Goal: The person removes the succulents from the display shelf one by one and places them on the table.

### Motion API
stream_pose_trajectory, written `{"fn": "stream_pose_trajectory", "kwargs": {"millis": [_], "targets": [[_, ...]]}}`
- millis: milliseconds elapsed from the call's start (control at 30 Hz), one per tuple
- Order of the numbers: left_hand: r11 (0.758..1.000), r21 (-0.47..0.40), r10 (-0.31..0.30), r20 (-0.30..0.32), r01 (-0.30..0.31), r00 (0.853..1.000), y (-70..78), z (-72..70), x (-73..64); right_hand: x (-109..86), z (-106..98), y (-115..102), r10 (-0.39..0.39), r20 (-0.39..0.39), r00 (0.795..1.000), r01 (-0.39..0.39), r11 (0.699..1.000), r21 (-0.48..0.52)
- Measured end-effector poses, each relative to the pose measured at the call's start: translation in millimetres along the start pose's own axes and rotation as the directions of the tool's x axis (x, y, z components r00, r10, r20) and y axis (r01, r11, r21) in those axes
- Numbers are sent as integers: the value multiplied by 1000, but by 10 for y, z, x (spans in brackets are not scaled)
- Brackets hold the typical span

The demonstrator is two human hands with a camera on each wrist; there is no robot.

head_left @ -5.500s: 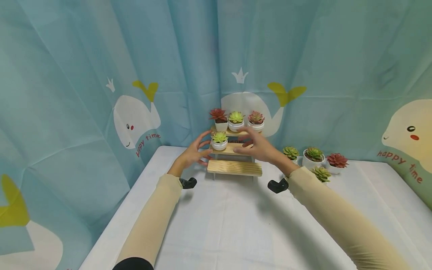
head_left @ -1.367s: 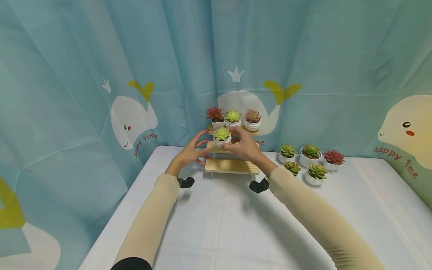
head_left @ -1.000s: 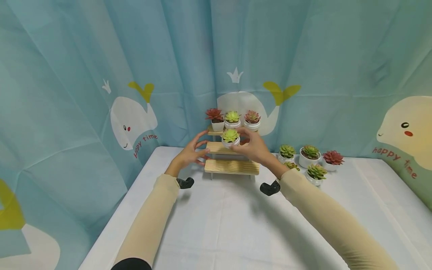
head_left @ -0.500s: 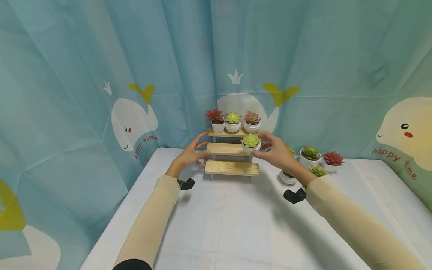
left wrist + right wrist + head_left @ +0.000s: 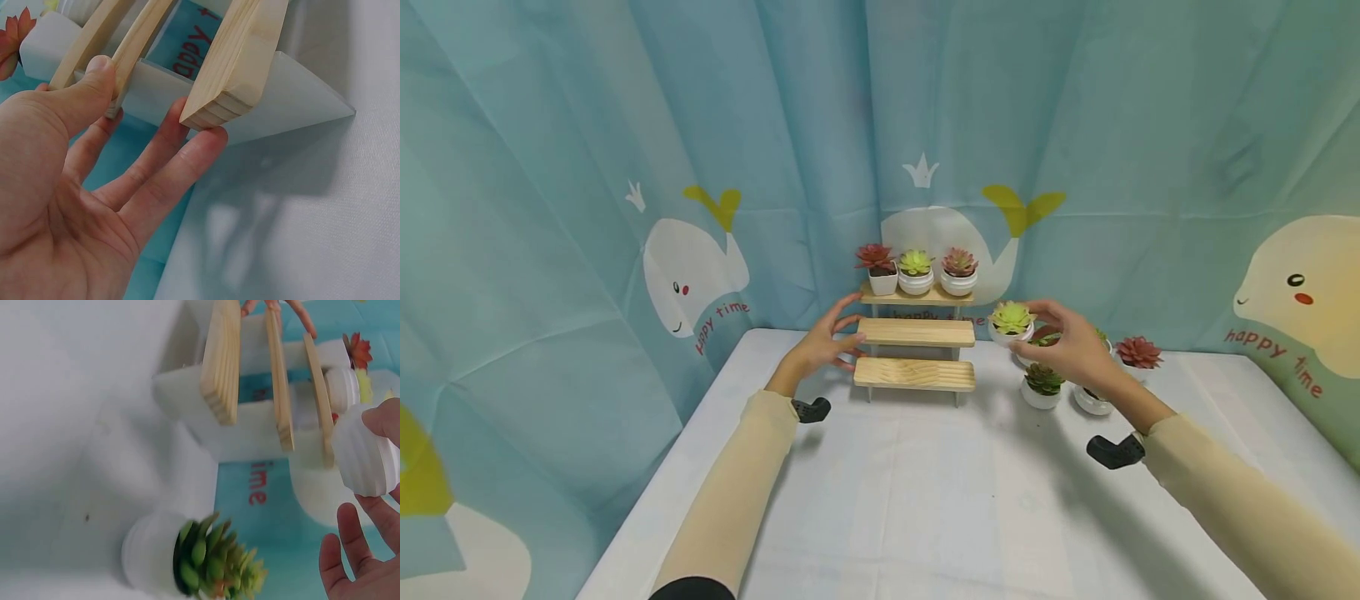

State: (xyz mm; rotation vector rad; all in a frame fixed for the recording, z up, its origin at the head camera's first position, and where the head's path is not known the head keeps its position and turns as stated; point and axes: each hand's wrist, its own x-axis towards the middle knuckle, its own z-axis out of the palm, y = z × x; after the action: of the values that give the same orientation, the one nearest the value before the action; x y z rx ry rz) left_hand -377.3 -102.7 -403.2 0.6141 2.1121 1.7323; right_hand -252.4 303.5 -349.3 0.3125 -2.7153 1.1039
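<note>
My left hand [image 5: 820, 343] holds the left end of a three-step wooden plant stand [image 5: 917, 333]. In the left wrist view its thumb [image 5: 100, 69] lies on the middle board's end, and the spread fingers touch the other board ends. Off the stand's right side, my right hand [image 5: 1071, 346] grips a potted succulent [image 5: 1011, 323] with light green leaves, thumb and fingers round its white pot [image 5: 359, 453]. On the top step stand a red succulent [image 5: 883, 279], a light green succulent [image 5: 915, 282] and a pink one [image 5: 958, 282]. The two lower steps are bare.
Below the right hand a dark green succulent [image 5: 1042, 387] stands on the white table [image 5: 925, 500]. Other potted succulents are partly hidden behind that hand, with a red one [image 5: 1138, 352] to their right. A blue curtain [image 5: 820, 167] hangs behind the table.
My right hand has lifted the light green succulent off the middle step and carried it right, past the stand's end. The left hand has stayed at the stand.
</note>
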Motion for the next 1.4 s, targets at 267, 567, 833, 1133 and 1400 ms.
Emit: {"fn": "stream_pose_trajectory", "kwargs": {"millis": [267,567,833,1133,1400], "targets": [[1000,-12,-2,5,2,1000,4,-1,-1,-192,-231,174,49,-22,999,-49,999,4],[1000,-16,1,2,-1,1000,-3,-1,-5,-385,-419,385,93,-75,993,-90,995,45],[1000,-18,0,7,0,1000,-3,-7,-2,-611,-594,617,147,-142,979,-138,988,75],[1000,-17,-3,6,3,1000,25,-6,11,-838,-728,912,197,-185,963,-185,980,79],[1000,-8,3,6,-3,1000,5,-9,16,-976,-760,1090,230,-207,951,-214,972,98]]}}
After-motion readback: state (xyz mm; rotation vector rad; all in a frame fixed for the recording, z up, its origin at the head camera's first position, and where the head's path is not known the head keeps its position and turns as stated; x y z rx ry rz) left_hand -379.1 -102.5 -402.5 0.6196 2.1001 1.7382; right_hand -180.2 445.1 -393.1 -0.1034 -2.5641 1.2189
